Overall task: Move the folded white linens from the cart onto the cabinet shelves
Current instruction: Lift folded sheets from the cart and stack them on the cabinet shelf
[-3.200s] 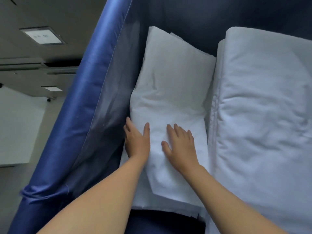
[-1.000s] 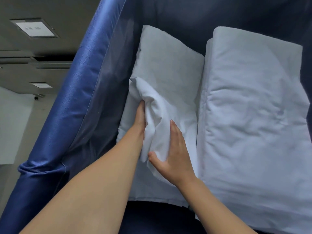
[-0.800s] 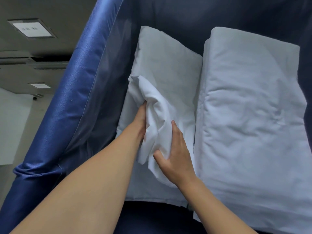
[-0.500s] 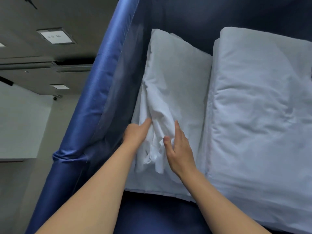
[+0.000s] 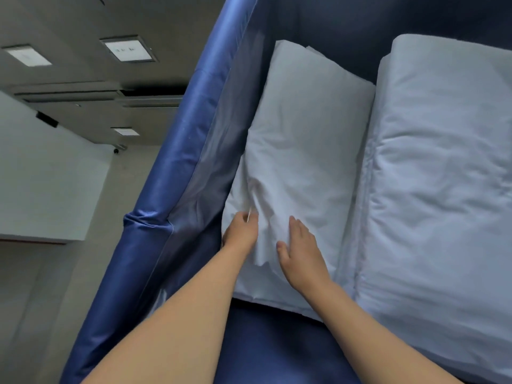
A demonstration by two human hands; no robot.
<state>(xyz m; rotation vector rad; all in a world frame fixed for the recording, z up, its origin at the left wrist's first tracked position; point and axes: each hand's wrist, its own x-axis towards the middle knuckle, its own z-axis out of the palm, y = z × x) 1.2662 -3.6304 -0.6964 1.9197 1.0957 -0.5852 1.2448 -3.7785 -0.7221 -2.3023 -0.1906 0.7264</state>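
Observation:
Two stacks of folded white linens lie inside the blue fabric cart (image 5: 177, 173). The narrow left stack (image 5: 307, 139) runs along the cart's left wall; the wide right stack (image 5: 443, 176) fills the right side. My left hand (image 5: 241, 231) pinches a fold of the top linen at the near left edge of the narrow stack. My right hand (image 5: 302, 250) rests flat on the same linen just to the right, fingers together and pointing away from me. The cabinet shelves are out of view.
The cart's shiny blue rim (image 5: 155, 217) runs diagonally at the left, with its dark blue lining (image 5: 277, 345) showing under my forearms. Beyond the rim are a white wall (image 5: 47, 176) and a ceiling with square light panels (image 5: 127, 49).
The top linen, bunched up and lifted between my hands a second ago, now lies flatter on the narrow stack. Both hands have slid back toward its near end.

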